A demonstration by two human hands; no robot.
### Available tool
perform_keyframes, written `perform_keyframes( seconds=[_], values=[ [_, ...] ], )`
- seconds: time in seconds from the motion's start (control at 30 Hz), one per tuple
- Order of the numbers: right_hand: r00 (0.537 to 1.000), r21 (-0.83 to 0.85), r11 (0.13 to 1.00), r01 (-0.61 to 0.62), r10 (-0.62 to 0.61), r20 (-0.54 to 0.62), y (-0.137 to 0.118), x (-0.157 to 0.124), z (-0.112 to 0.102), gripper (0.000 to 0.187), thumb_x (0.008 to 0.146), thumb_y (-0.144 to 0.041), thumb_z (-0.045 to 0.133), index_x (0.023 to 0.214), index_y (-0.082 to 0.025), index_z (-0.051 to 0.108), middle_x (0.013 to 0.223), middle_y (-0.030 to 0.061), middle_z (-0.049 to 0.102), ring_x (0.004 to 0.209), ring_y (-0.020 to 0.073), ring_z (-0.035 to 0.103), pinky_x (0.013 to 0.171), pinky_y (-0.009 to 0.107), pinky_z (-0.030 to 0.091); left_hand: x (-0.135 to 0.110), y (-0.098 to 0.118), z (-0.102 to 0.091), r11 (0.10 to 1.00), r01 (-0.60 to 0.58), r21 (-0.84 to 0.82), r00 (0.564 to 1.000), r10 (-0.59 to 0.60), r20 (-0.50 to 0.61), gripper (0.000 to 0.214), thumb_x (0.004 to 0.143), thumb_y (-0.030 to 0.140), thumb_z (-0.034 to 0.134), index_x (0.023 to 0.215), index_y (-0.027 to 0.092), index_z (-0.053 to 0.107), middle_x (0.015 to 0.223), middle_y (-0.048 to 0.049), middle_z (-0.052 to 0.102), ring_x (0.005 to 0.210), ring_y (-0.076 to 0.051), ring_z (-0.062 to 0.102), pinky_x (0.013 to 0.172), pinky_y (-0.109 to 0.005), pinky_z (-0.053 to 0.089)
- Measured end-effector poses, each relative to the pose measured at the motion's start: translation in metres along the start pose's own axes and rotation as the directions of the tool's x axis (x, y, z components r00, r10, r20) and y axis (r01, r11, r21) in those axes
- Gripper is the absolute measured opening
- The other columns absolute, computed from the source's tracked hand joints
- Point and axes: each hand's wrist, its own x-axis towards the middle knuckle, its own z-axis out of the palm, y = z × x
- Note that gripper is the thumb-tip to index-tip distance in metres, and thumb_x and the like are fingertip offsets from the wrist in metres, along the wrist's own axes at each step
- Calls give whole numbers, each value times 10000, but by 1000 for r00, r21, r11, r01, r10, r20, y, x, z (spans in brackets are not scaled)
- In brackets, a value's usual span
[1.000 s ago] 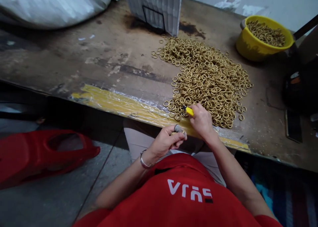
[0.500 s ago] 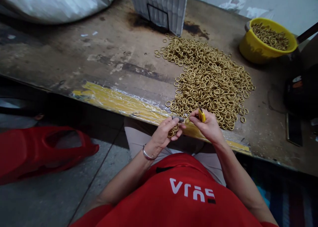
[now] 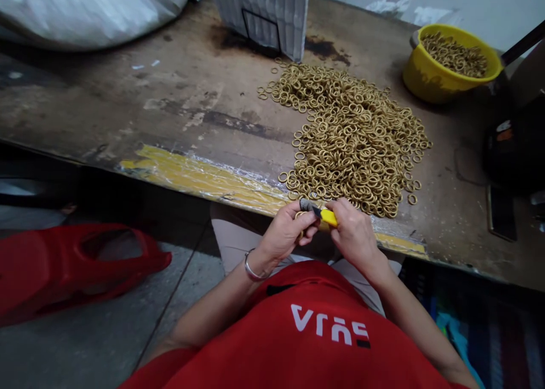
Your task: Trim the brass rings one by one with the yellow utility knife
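A wide heap of brass rings point(image 3: 353, 136) lies on the worn wooden bench point(image 3: 170, 111). At the bench's near edge, over my lap, my two hands meet. My left hand point(image 3: 284, 234) is closed on a few brass rings and wears a grey cap on the thumb tip. My right hand point(image 3: 354, 235) is closed on a small yellow-handled tool point(image 3: 327, 217), whose dark tip points at the rings in my left hand. A metal bangle point(image 3: 251, 270) circles my left wrist.
A yellow bowl point(image 3: 430, 76) of more rings stands at the back right. A white ribbed box point(image 3: 264, 11) and a white sack point(image 3: 85, 8) are at the back. Yellow tape point(image 3: 200, 176) lines the bench edge. A red plastic object point(image 3: 72, 264) lies on the floor at left. Dark items point(image 3: 511, 150) sit at right.
My right hand left the ring heap and came back to my left hand at the bench edge. The yellow tool turned from upright to pointing left at the held rings.
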Motion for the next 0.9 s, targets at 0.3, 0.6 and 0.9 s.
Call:
perform_keyframes(
  seconds=[0.3, 0.6, 0.9],
  values=[
    [999, -115, 993, -16, 11, -45, -9, -9, 1, 325, 812, -30, 486, 1055, -167, 652, 1004, 99, 685, 772, 190, 612, 644, 291, 397, -4, -2, -3, 977, -95, 188, 995, 101, -23, 284, 795, 420, 694, 839, 191, 533, 574, 64, 516, 435, -56, 426, 385, -154, 287],
    [960, -280, 926, -255, 278, 45, 12, 18, -13, 199, 898, -88, 500, 942, -169, 677, 861, 126, 732, 696, 215, 635, 593, 317, 278, -37, 15, 5, 600, -469, 648, 882, 361, 303, 194, 843, 265, 627, 687, 181, 551, 653, 17, 501, 608, -110, 431, 589, -243, 365],
    [993, -26, 997, -79, 77, -90, 19, 61, 3, 147, 920, -206, 536, 842, -178, 657, 883, 90, 692, 775, 205, 604, 689, 294, 359, -16, -50, -23, 188, -293, 937, 944, -96, 315, 307, 836, 367, 722, 1008, 167, 564, 999, -117, 667, 915, -282, 637, 815, -394, 506]
  ],
)
